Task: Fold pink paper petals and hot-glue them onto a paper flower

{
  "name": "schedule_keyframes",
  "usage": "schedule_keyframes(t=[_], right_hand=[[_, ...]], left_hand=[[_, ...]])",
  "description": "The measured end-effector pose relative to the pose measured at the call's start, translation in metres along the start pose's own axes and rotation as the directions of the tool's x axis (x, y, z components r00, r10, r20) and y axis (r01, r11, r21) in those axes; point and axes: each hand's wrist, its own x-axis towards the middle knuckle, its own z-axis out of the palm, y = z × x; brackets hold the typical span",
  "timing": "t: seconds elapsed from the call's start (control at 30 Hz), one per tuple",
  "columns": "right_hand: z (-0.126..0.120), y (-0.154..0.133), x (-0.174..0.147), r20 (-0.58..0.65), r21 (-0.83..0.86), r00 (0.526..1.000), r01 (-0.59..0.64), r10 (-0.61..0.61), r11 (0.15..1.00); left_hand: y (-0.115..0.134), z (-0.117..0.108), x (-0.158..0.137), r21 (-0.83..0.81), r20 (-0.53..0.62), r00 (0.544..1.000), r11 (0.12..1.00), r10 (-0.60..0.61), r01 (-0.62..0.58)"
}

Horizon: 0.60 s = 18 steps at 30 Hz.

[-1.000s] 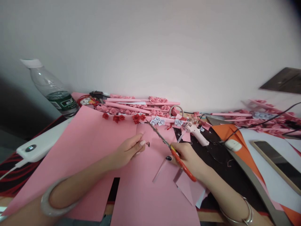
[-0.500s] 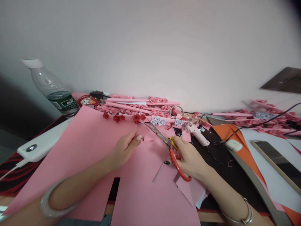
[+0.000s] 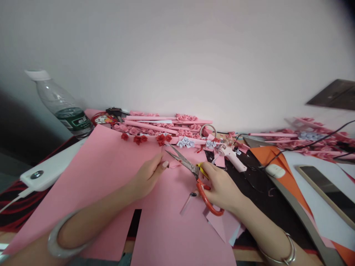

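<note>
In the head view my left hand (image 3: 151,171) is closed in a pinch on a small piece of pink paper (image 3: 174,163). My right hand (image 3: 222,184) grips a pair of scissors (image 3: 191,167) with one orange-red and one yellow handle. The blades are slightly apart and point up and left, beside the pink piece. Under both hands lie large pink paper sheets (image 3: 183,236). A thin pale stick with a black tip (image 3: 187,203) is just left of the right hand. Folded pink scraps (image 3: 219,223) lie below that hand.
Pink paper stems with flowers (image 3: 155,125) line the wall, with red paper flowers (image 3: 140,139) in front. A tape roll (image 3: 208,131) and white glue gun (image 3: 234,159) stand right of centre. A bottle (image 3: 69,111) and power bank (image 3: 52,166) are left, a phone (image 3: 327,192) right.
My right hand and the scissors have moved slightly left and down, bringing the blades closer to the pink piece at my left fingertips. The left hand has hardly moved.
</note>
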Motion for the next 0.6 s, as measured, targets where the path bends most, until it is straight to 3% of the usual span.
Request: schedule_keyframes(t=[0.13,0.33,0.47,0.6], right_hand=[[-0.004,0.007,0.002,-0.053,-0.034,0.998,-0.02,0.018,0.999],[-0.03,0.031,0.017,-0.169,-0.25,0.985,-0.027,-0.017,0.968],[-0.062,0.045,0.043,-0.203,-0.394,0.976,-0.01,-0.077,0.919],[-0.085,0.053,0.085,-0.149,-0.412,0.982,0.042,-0.113,0.91]], left_hand=[[0.0,-0.003,0.001,0.074,-0.021,0.999,0.996,-0.039,0.041],[0.001,-0.005,0.003,0.172,0.002,0.999,0.984,-0.042,0.041],[0.001,-0.004,0.003,0.225,0.031,0.997,0.973,-0.065,0.057],[0.002,-0.003,0.003,0.257,0.05,0.995,0.964,-0.086,0.07]])
